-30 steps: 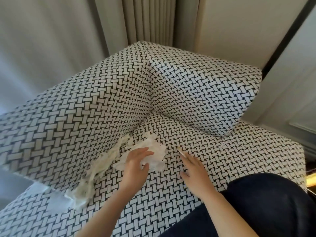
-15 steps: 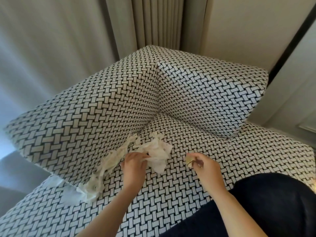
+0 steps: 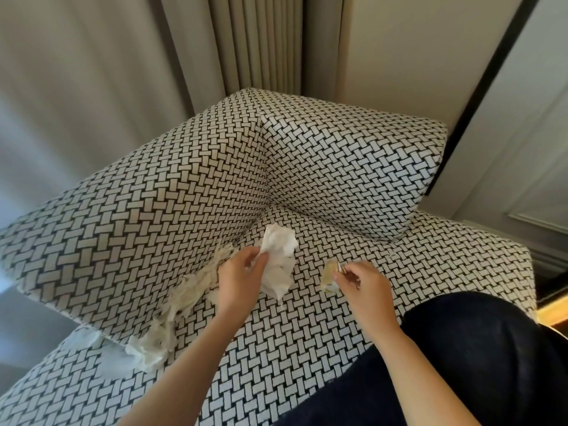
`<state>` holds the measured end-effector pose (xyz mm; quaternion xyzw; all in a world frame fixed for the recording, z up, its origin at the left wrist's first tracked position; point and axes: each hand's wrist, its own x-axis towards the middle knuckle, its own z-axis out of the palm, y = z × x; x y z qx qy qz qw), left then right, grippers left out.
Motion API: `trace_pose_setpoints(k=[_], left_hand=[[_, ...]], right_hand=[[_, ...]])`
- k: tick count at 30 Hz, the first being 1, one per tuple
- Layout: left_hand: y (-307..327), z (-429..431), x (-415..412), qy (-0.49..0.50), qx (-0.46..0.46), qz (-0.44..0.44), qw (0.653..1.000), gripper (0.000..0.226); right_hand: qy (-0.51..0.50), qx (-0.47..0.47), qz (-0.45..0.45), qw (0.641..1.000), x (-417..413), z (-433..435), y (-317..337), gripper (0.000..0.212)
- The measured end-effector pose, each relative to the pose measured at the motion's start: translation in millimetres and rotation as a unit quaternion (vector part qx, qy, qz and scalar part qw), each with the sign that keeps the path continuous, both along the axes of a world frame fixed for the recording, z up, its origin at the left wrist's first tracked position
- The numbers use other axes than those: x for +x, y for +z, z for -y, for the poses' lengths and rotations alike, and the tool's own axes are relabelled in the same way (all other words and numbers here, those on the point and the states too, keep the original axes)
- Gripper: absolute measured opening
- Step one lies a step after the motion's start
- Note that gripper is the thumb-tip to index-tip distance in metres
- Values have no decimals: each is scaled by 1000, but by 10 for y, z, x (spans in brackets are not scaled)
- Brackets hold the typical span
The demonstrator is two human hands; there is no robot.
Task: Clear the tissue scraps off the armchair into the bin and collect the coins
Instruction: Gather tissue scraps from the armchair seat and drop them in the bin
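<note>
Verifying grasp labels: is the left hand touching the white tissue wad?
Touching. Head view: the left hand pinches the white tissue wad between thumb and fingers at its left edge; no gap shows.

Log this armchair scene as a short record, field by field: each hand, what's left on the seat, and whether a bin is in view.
left hand: grips a crumpled white tissue
right hand: pinches a small yellowish thing; coin or scrap, cannot tell
scraps: strewn along the crease between the seat and the side cushion
armchair: black-and-white woven pattern
bin: not in view
</note>
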<state>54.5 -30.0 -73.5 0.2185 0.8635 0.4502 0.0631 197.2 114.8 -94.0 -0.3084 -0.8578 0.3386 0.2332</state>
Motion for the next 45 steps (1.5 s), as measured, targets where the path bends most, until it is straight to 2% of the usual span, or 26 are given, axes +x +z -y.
trace_pose_setpoints(k=[4,8,11,14,19,22,29,31,36,41,45], left_hand=[[202,-269,79,-54,11,18,998,13],[374,-570,163,-87,44,54,994,11],[520,-902,320,-123,57,91,987,24],[619,-1225,490,-190,59,149,969,18],[707,-1875,1037,-300,53,253,918,12],[714,-2254,1503,-336,50,306,889,32],[608,-2857,2536,-462,20,358,811,31],[519,-3040,2759,-476,-1,368,799,35],[140,-3391,3068,-463,-47,392,794,44],[-265,-3566,3298,-410,-79,485,769,42],[-436,-3639,3342,-379,-86,532,752,26]], right_hand=[[-10,12,-41,999,143,-78,130,6],[-19,-45,-69,996,279,-150,303,12],[-35,-83,-98,991,477,-246,479,10],[-67,-103,-130,984,729,-390,690,9],[-157,-169,-180,956,1390,-658,1002,9],[-227,-201,-219,927,1792,-800,1080,13],[-370,-230,-263,861,2584,-1183,884,15],[-406,-250,-277,835,2790,-1329,738,15],[-458,-340,-312,760,3102,-1582,361,15],[-484,-417,-347,687,3251,-1756,-13,14],[-500,-457,-357,643,3278,-1796,-247,14]])
